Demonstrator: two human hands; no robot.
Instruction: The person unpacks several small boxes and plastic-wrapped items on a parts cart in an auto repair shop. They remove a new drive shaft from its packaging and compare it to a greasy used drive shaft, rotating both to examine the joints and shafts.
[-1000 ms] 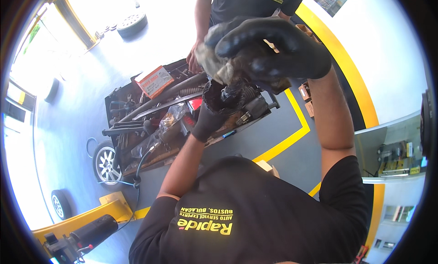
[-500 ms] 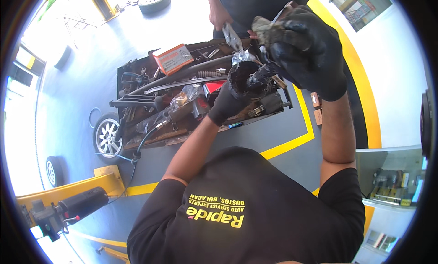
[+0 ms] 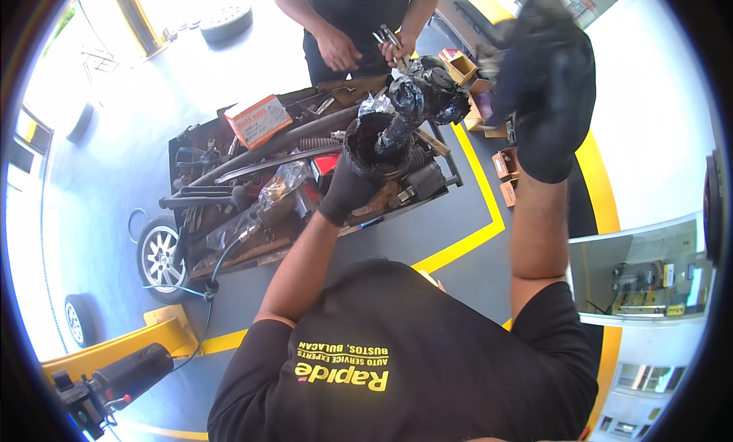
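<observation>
My gloved left hand [image 3: 355, 186] is wrapped round a dark cup-shaped rubber boot [image 3: 369, 148] thick with black grease. From its mouth a greasy shaft [image 3: 395, 132] rises to a lumpy, grease-coated joint [image 3: 429, 90], which looks like a CV joint. Up and to the right of the joint, apart from it, is my gloved right hand [image 3: 548, 98], blurred by motion. A greyish rag [image 3: 495, 64], also smeared, shows at its left edge, and the fingers look closed on it.
Beneath my left hand stands a cart tray [image 3: 202, 268] crowded with tools, bars, plastic bags and an orange-white box [image 3: 258, 121]. Across it a co-worker's hand [image 3: 401, 51] holds metal pliers. Small cartons [image 3: 505, 163] sit right; a wheel [image 3: 162, 251] leans left.
My right hand has pulled away from the joint, up and to the right, uncovering it. The view has shifted, bringing more of the co-worker into sight. My left hand keeps its hold.
</observation>
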